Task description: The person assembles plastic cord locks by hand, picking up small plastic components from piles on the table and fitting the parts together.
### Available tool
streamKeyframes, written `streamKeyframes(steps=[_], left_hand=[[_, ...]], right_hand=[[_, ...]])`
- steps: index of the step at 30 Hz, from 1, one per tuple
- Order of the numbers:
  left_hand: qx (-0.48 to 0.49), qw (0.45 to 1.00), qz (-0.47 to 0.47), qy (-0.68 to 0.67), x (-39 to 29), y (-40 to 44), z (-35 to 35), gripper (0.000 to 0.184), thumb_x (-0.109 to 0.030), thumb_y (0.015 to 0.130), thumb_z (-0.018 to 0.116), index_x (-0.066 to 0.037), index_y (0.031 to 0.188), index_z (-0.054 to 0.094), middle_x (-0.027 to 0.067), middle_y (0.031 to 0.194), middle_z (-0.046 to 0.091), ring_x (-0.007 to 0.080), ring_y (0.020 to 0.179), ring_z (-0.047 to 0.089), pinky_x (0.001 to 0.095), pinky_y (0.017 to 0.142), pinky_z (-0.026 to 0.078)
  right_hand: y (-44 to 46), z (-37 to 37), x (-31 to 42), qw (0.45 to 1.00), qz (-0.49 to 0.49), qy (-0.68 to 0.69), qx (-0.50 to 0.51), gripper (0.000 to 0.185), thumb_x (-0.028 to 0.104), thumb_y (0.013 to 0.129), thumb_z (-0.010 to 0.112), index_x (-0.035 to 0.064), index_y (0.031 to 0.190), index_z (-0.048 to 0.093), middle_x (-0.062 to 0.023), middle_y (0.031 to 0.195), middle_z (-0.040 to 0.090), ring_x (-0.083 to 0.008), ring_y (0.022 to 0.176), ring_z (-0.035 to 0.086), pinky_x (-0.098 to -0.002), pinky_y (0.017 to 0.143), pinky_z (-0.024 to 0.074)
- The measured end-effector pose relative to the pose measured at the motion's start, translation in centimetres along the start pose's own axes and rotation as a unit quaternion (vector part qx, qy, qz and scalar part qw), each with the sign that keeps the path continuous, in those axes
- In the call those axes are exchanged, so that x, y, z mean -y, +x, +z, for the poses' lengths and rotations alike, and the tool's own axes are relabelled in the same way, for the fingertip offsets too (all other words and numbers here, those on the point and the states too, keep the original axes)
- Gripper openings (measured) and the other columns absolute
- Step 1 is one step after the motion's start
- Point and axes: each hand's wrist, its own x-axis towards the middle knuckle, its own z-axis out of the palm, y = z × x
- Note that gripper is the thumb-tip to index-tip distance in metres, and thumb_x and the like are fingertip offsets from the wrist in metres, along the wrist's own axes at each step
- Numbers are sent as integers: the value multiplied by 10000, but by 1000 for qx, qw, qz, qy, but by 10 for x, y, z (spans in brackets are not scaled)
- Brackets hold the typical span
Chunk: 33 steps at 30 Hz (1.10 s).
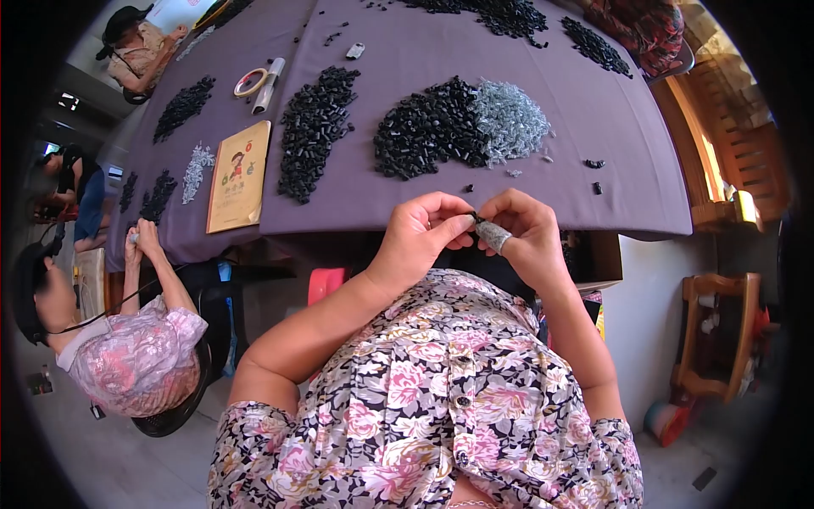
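My left hand (421,236) and my right hand (530,233) meet just over the table's near edge, fingers pinched together. Between their fingertips is a small black part (475,217), mostly covered, so its exact kind does not show. Grey wrapping (493,236) covers my right thumb. Beyond my hands on the cloth lies a heap of small black parts (428,127), touching a heap of small clear parts (511,120). A longer pile of black pieces (315,127) is to the left.
A purple cloth (610,199) covers the table. A yellow booklet (239,178), a tape roll (250,82) and a clear tube-like roll (269,85) lie left. Loose black pieces (595,164) are at the right. A co-worker (131,348) sits at my left; other people are farther off.
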Motion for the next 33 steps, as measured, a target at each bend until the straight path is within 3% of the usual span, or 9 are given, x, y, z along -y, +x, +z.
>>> streamKeyframes(steps=[8, 12, 21, 33], left_hand=[[-3, 1000, 1, 1, -3, 2, -3, 158, -82, 937, 605, 18, 1059, 617, 86, 933, 689, 119, 797, 663, 237, 722, 543], [-1, 1000, 2, -2, -10, 5, -4, 159, -88, 927, 621, 13, 1049, 618, 91, 926, 690, 123, 772, 662, 233, 714, 542], [-2, 1000, 20, 12, -20, 3, -6, 156, -69, 927, 610, 14, 1059, 620, 87, 920, 687, 128, 779, 668, 237, 708, 547], [2, 1000, 5, 31, -17, 2, -1, 165, -44, 923, 611, 35, 1068, 621, 89, 946, 678, 135, 798, 669, 245, 734, 557]], right_hand=[[1, 0, -4, 997, -34, 68, -28, 186, -162, 766, 611, -37, 881, 534, -84, 932, 609, -130, 853, 629, -268, 707, 541], [5, -3, -4, 996, -60, 64, -15, 202, -172, 762, 577, -19, 886, 530, -51, 889, 593, -106, 823, 602, -252, 731, 515], [4, 0, 5, 999, -39, -6, -10, 153, -110, 770, 600, -16, 882, 554, -16, 831, 586, -70, 801, 581, -224, 702, 476], [2, -1, 8, 1000, -2, -6, -6, 125, -92, 796, 624, -22, 895, 594, 0, 755, 602, -49, 678, 573, -206, 568, 454]])
